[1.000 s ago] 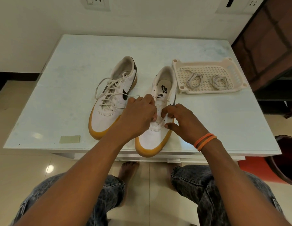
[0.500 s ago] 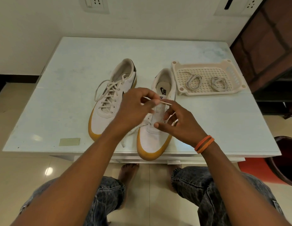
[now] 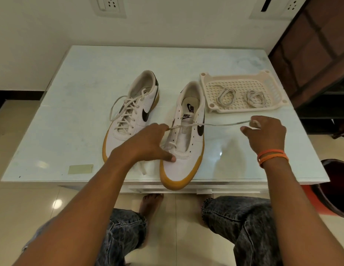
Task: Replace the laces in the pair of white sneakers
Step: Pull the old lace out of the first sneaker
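Pinching a white lace (image 3: 221,124) taut between both hands, we press our left hand (image 3: 148,143) on the right sneaker (image 3: 183,150); our right hand (image 3: 267,133) hovers aside.

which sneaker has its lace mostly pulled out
The right sneaker, nearer the tray: its upper eyelets are bare and its lace stretches between both hands. The left sneaker is fully laced.
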`<state>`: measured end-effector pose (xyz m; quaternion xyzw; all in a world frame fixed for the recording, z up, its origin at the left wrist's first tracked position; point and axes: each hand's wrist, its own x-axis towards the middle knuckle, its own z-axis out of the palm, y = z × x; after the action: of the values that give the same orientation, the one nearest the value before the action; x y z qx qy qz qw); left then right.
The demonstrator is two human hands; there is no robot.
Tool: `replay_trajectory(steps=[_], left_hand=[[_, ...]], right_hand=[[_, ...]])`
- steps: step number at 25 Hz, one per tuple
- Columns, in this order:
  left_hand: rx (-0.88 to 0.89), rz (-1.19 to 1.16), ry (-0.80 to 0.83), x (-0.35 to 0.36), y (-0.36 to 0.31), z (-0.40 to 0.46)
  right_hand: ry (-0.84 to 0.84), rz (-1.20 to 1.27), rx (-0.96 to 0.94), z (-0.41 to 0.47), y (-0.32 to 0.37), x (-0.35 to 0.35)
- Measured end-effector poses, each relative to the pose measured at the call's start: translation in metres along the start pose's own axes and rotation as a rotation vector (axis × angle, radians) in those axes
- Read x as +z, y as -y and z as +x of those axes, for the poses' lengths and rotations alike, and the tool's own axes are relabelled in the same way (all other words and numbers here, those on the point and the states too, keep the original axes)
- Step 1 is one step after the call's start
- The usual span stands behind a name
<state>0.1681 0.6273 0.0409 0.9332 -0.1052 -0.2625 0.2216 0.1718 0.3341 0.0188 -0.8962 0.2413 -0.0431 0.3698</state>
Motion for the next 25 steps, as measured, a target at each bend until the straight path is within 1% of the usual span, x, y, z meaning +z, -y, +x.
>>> replay_trajectory(steps=[1,2,4,5,6,8,9,10,11,12,13,14,15,17,18,19,21,23,25], left_hand=[[-0.007,0.024,0.018,0.005,-0.001,0.000],[-0.008,0.025,-0.008,0.007,-0.002,0.001],[0.013,0.024,-0.102,0.005,-0.003,0.003],[0.033,0.023,-0.142,0.003,-0.002,0.003],[0.063,0.009,-0.163,0.002,0.000,0.003],[0.149,-0.048,-0.169,0.000,0.001,0.002],[0.199,-0.088,-0.176,0.000,-0.001,0.002],[0.251,-0.140,-0.191,0.000,-0.004,0.001],[0.297,-0.198,-0.212,-0.001,-0.008,0.001],[0.336,-0.252,-0.236,-0.001,-0.012,0.001],[0.371,-0.294,-0.267,-0.001,-0.017,0.001],[0.401,-0.326,-0.303,-0.001,-0.022,0.000],[0.432,-0.349,-0.351,0.000,-0.027,-0.001],[0.451,-0.354,-0.454,0.000,-0.031,-0.001],[0.406,-0.338,-0.482,-0.001,-0.030,0.000],[0.319,-0.303,-0.479,-0.002,-0.025,0.002],[0.122,-0.160,-0.403,-0.003,-0.008,0.005],[-0.002,-0.044,-0.238,-0.003,0.009,0.006],[-0.017,-0.021,-0.073,-0.003,0.013,0.006]], right_hand=[[-0.007,-0.162,-0.027,0.001,-0.004,-0.001],[0.055,-0.253,-0.030,-0.001,-0.006,0.002],[0.262,-0.319,-0.023,-0.010,-0.002,0.016],[0.336,-0.316,-0.069,-0.017,0.002,0.025],[0.344,-0.284,-0.174,-0.024,0.006,0.032],[0.241,-0.172,-0.466,-0.040,0.021,0.043],[0.226,-0.090,-0.609,-0.048,0.032,0.045],[0.293,-0.018,-0.685,-0.057,0.042,0.046],[0.404,0.042,-0.709,-0.066,0.050,0.048],[0.508,0.055,-0.686,-0.075,0.057,0.050],[0.571,0.063,-0.653,-0.082,0.060,0.054],[0.576,0.052,-0.621,-0.085,0.059,0.058],[0.572,0.085,-0.582,-0.086,0.058,0.059],[0.491,0.106,-0.509,-0.080,0.060,0.056],[0.465,0.147,-0.411,-0.074,0.060,0.051],[0.430,0.222,-0.280,-0.063,0.057,0.044],[0.339,0.339,-0.042,-0.040,0.044,0.025],[0.251,0.243,0.060,-0.022,0.026,0.008],[0.173,0.108,0.119,-0.010,0.012,-0.001]])
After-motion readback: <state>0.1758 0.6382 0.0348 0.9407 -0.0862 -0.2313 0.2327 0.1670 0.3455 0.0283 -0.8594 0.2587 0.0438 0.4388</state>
